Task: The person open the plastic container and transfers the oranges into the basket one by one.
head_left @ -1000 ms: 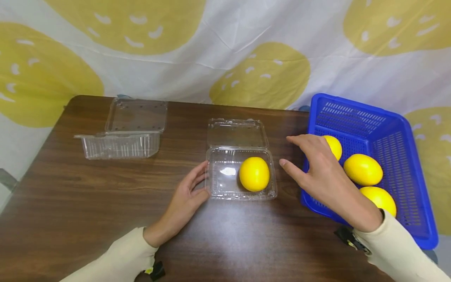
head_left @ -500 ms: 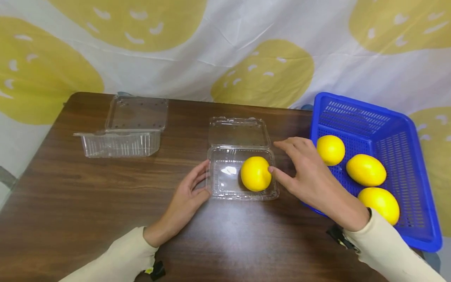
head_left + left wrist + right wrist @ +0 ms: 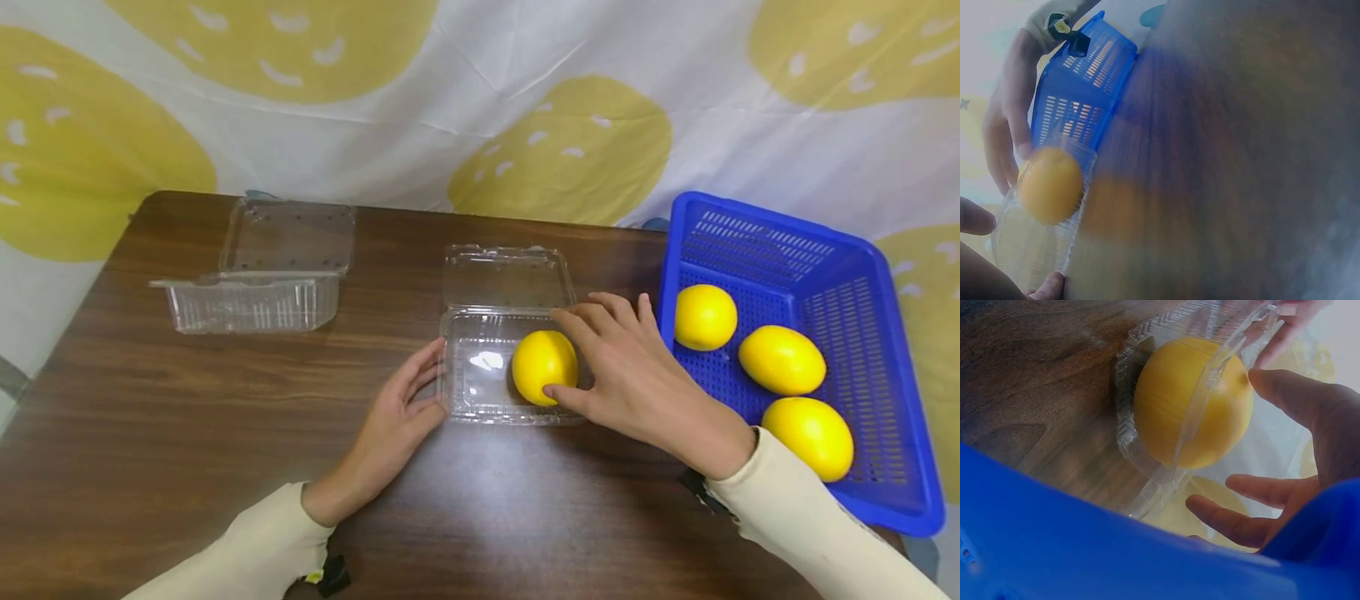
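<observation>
A clear plastic clamshell container (image 3: 480, 408) lies on the table with its lid folded back. One round, smooth yellow fruit (image 3: 542, 367) sits in the right part of its tray. My left hand (image 3: 397, 425) holds the tray's left end, thumb at the near corner and fingers along the side; in the left wrist view the thumb (image 3: 1049, 286) is at the rim. My right hand (image 3: 630, 375) reaches over the tray's right end. Its thumb (image 3: 1285, 390) touches the fruit, while the other fingers are spread and apart from it in the right wrist view.
A blue plastic basket (image 3: 885, 333) stands at the right with three more yellow fruits (image 3: 782, 360) inside. Another clear clamshell (image 3: 255, 304), lid raised, sits at the back left. A patterned cloth (image 3: 360, 142) hangs behind the wooden table (image 3: 187, 433).
My right hand has moved left from the basket's edge to the fruit in the tray, its thumb coming onto the fruit. My left hand stays at the container.
</observation>
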{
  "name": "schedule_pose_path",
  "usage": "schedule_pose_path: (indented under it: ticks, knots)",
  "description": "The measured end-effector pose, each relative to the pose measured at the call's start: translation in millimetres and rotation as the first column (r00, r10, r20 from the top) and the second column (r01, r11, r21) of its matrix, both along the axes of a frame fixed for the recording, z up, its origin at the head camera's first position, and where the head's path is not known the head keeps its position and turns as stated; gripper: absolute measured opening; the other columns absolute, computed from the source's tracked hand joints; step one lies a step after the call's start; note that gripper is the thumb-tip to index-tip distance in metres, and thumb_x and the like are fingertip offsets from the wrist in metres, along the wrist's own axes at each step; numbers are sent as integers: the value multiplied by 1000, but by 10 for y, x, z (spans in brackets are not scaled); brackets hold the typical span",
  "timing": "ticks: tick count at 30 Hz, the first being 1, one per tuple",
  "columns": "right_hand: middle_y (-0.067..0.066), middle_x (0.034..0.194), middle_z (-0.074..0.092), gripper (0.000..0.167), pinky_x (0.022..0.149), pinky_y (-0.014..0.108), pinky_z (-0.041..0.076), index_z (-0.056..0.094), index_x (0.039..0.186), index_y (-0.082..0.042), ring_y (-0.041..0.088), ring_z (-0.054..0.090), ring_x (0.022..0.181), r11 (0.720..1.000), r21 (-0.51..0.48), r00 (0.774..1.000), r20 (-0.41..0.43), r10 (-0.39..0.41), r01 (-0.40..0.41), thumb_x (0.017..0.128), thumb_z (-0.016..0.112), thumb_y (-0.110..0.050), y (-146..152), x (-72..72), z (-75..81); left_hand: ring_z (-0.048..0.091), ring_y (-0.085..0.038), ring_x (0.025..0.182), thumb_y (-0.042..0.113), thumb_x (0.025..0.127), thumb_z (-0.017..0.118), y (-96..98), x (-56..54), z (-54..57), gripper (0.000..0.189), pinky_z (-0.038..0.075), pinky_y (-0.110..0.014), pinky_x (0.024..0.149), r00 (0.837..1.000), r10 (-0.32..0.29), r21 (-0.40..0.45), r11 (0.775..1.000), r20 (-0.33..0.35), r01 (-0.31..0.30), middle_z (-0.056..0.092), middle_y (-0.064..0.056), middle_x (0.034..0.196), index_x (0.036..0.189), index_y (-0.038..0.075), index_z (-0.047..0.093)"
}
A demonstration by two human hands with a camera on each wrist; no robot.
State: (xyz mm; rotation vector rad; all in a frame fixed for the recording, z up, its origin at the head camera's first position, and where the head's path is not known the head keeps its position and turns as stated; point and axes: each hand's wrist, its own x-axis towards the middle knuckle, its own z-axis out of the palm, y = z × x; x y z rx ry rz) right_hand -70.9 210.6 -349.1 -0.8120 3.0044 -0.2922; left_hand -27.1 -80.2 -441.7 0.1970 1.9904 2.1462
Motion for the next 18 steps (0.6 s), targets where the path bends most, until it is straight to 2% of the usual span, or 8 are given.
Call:
schedule_pose_path:
  ticks: [9, 18]
  knots:
    - [19, 139, 67, 88, 121, 91, 11, 63, 153, -5, 46, 44, 147, 997, 58, 999, 18, 52, -53, 84, 94, -51, -38, -29, -69, 41, -44, 156, -9, 94, 62, 7, -2, -4, 80, 47, -48, 124, 1000, 0, -3, 1000, -8, 0, 37, -26, 173, 169, -4, 35]
    - [19, 133, 70, 93, 120, 92, 12, 64, 147, -1, 46, 45, 147, 988, 110, 993, -31, 110, -106, 77, 99, -51, -121, -61, -152, 42, -43, 156, -9, 94, 61, 5, 3, -3, 79, 47, -49, 124, 1000, 4, -14, 1000, -6, -4, 38, -25, 173, 168, -4, 35]
